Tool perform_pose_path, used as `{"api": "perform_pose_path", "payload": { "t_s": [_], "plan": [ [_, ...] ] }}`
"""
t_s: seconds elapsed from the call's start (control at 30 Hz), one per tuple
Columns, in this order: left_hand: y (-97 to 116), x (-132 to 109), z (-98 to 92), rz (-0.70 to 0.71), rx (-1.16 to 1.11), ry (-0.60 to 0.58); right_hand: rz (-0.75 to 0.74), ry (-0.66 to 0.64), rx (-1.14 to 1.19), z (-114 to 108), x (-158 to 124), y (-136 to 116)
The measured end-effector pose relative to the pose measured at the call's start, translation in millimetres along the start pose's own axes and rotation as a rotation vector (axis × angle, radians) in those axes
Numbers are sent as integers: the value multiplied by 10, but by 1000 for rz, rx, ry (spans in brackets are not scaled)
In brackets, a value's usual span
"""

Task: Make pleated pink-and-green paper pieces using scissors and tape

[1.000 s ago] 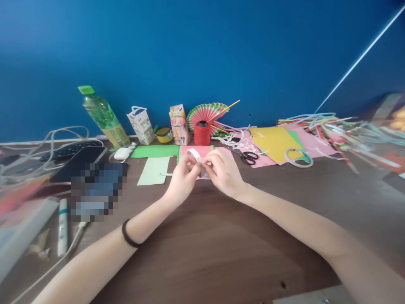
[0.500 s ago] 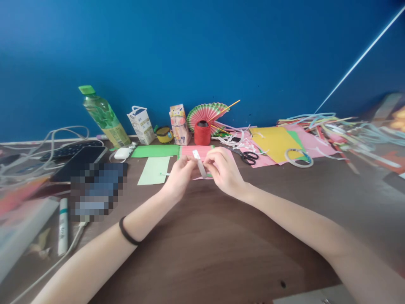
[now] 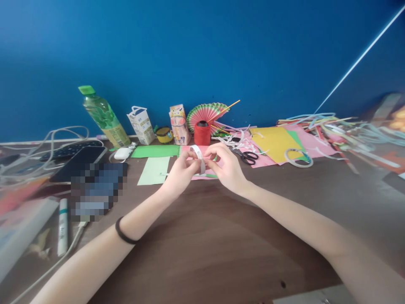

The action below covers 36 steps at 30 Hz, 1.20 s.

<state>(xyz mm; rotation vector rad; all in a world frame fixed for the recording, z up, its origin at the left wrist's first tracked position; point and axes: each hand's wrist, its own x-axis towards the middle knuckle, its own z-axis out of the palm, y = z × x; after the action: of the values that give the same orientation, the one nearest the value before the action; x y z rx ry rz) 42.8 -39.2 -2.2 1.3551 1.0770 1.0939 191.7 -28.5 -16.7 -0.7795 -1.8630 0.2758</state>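
My left hand [image 3: 182,169] is closed on a thin white ring that looks like a roll of tape [image 3: 198,150], its fingers reaching partly through it. My right hand [image 3: 225,168] is closed in a pinch right beside the ring's right side; what its fingertips hold is too small to make out. Under both hands lies a pink folded paper [image 3: 205,178], joined to a green folded paper [image 3: 155,151] on the left. A narrow green and white strip [image 3: 211,175] runs below the fingers. Pale green paper [image 3: 153,171] is left of my left hand.
Behind stand a red thread spool [image 3: 202,134], a pleated fan [image 3: 202,114], small cartons [image 3: 179,126] and a green bottle [image 3: 103,114]. Scissors [image 3: 248,157], coloured paper [image 3: 272,143] and another tape roll [image 3: 299,158] lie right. Phones [image 3: 79,162] and a marker [image 3: 63,228] are left.
The white ring has turned from nearly edge-on to a more open view, and my left fingers now reach into it. Both hands have otherwise stayed close to the same place.
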Motion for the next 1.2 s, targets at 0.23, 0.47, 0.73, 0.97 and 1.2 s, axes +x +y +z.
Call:
{"api": "perform_pose_path", "payload": {
  "t_s": [0.23,0.47,0.73,0.97,1.2],
  "plan": [
    [17,-27,-12,76,149,-39,-9,-16,15,4,-6,13],
    [27,-46,-5,89,141,-51,-32,-52,-3,1,3,5],
    [-6,-43,-18,127,235,-27,-16,-26,-57,18,-7,-13],
    [-21,-63,-14,180,315,4,-17,-3,-122,37,-39,-20],
    [-61,-52,-8,153,259,7,-73,-29,-132,36,-45,-35]
  ]
}}
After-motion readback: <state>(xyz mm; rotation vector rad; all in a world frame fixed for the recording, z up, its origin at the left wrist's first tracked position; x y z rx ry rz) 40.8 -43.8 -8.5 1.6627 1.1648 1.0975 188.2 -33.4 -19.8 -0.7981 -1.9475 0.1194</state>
